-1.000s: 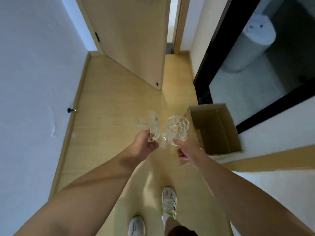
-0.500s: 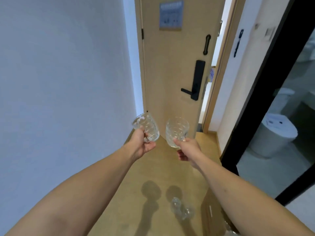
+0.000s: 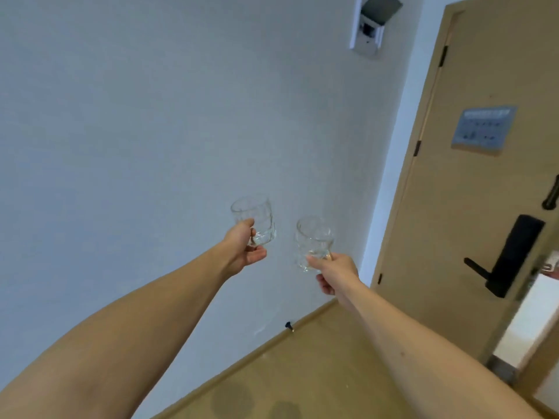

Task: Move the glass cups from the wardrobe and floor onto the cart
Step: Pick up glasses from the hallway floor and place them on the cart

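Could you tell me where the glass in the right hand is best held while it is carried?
Low on its body, near the thick base, coming from below and behind, as the right hand does now. The right glass stands roughly upright with its open rim on top, and its faceted wall should give the fingers purchase. I would keep fingers off the thin rim.

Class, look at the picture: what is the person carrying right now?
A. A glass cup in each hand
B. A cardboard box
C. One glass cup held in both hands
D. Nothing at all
A: the left hand grips one glass cup and the right hand grips another cup, the two held apart in front of the wall.
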A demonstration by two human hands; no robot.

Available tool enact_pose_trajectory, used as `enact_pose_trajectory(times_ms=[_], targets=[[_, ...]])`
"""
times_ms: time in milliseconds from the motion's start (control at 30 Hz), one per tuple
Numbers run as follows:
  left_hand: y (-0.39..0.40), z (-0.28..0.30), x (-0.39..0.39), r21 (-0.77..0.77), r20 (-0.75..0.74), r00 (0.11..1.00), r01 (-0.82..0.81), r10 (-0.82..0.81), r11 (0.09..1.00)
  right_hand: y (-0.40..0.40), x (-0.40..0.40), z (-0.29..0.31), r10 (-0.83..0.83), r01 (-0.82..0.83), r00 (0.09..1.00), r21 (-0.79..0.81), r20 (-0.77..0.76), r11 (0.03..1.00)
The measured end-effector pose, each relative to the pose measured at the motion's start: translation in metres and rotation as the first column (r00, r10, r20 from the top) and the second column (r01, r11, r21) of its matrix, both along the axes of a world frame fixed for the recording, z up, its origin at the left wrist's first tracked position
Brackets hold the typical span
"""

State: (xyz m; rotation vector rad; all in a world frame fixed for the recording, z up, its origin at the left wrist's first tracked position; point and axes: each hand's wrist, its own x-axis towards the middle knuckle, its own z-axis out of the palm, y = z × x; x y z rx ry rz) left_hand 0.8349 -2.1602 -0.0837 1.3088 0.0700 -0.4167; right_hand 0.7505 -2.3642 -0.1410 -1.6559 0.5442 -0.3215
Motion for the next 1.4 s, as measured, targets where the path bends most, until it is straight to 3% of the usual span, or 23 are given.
enact_pose_trajectory(times_ms=[267,667,1100,1400], targets=[[0.169,0.022,-0.051,0.075,0.036,0.929,-0.369,0.367,0.926,0.138,0.042,0.017,0.374,-0.376,0.926,0.035,0.05,0.926],[0.434,0.058,-0.196,0.101,0.108,0.652,-0.758,0.75,0.644,0.432,0.001,0.043,0.757,-0.76,0.649,0.007,0.076,0.65],[0.728,0.046,-0.366,0.138,0.11,0.374,-0.923,0.921,0.359,0.788,-0.128,0.022,0.958,-0.958,0.287,0.024,0.027,0.286],[0.86,0.024,-0.485,0.231,0.011,0.131,-0.965,0.991,0.125,0.973,-0.213,0.003,0.998,-0.993,0.058,0.104,0.006,0.057]])
